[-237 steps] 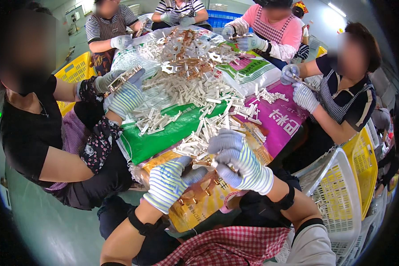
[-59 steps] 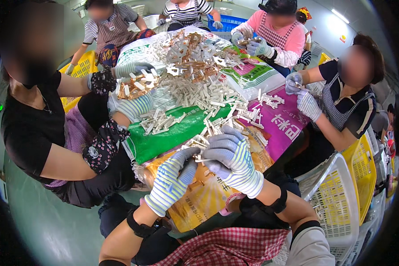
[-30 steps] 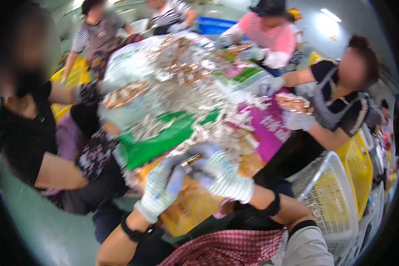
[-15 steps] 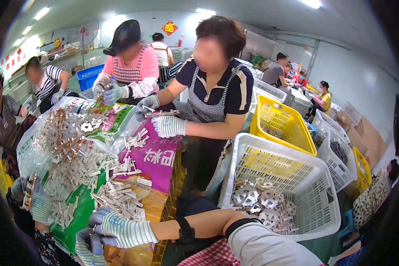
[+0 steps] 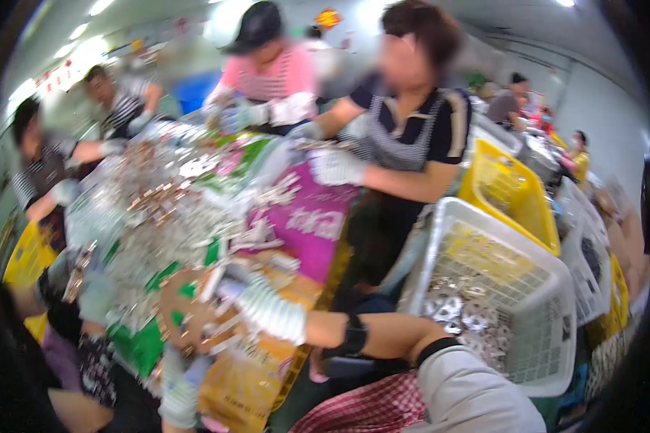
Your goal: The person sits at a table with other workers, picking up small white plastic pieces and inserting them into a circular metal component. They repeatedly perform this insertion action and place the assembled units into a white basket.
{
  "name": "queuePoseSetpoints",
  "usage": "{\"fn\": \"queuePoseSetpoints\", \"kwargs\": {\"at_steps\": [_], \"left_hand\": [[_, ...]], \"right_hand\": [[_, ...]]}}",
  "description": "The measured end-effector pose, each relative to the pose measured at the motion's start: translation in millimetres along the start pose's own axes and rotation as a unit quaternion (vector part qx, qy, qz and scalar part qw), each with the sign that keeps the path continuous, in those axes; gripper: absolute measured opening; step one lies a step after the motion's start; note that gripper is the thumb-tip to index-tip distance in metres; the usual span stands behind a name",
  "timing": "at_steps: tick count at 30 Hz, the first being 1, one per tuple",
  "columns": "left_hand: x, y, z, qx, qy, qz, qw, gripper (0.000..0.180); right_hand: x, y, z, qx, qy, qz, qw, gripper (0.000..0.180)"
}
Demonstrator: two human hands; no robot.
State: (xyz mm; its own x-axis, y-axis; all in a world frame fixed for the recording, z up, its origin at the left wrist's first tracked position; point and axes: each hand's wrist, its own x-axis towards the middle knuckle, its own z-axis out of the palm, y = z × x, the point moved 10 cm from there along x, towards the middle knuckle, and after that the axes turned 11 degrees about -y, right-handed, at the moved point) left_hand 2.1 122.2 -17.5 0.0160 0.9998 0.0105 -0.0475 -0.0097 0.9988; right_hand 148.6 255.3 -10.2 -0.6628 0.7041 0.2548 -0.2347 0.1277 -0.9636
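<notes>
A copper-brown flat metal disc [image 5: 208, 317] with notched edges and cut-outs is tilted up over the near part of the table, its outline softened by blur. My left hand [image 5: 180, 386], in a striped knit glove, grips its lower side. At its upper right is my right hand [image 5: 267, 299], gloved the same way, fingers closed around a whitish strip [image 5: 211, 283]; motion blur smears the fingertips. More pale strips lie against the disc's right side. Beyond my hands spreads a loose pile of whitish strips [image 5: 170, 242], with brown metal parts [image 5: 159, 204] on it.
A white plastic basket [image 5: 538, 289] holding silvery cut-out metal parts [image 5: 469, 317] stands at my right. Behind it is a yellow basket [image 5: 527, 216]. Printed sacks [image 5: 318, 216] cover the table. Several gloved co-workers work around it; one at near left holds a metal part [image 5: 79, 273].
The view has shifted, moving the scene rightward and blurring it. My hands, close together before, are now apart, with the copper-brown disc raised into sight between them.
</notes>
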Motion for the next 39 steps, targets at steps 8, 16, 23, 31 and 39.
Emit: {"fn": "queuePoseSetpoints", "kwargs": {"at_steps": [8,16,23,31,39], "left_hand": [[-22,37,-50,-0.034,0.155,0.066,0.985,0.032],[-39,46,-79,0.07,0.17,-0.019,0.983,0.033],[-28,19,-67,0.057,0.09,-0.08,0.991,0.041],[-26,12,-60,0.142,0.084,-0.025,0.986,0.047],[-29,34,-45,0.301,0.108,0.061,0.946,0.036]], "right_hand": [[2,-15,21,-0.025,-0.1,0.081,0.991,0.042],[-6,-24,29,-0.56,-0.329,-0.053,0.759,0.03],[-19,-1,61,-0.652,-0.332,-0.129,0.67,0.026],[7,-26,44,-0.578,-0.231,-0.142,0.77,0.023],[0,-81,64,-0.424,-0.134,-0.247,0.861,0.022]]}}
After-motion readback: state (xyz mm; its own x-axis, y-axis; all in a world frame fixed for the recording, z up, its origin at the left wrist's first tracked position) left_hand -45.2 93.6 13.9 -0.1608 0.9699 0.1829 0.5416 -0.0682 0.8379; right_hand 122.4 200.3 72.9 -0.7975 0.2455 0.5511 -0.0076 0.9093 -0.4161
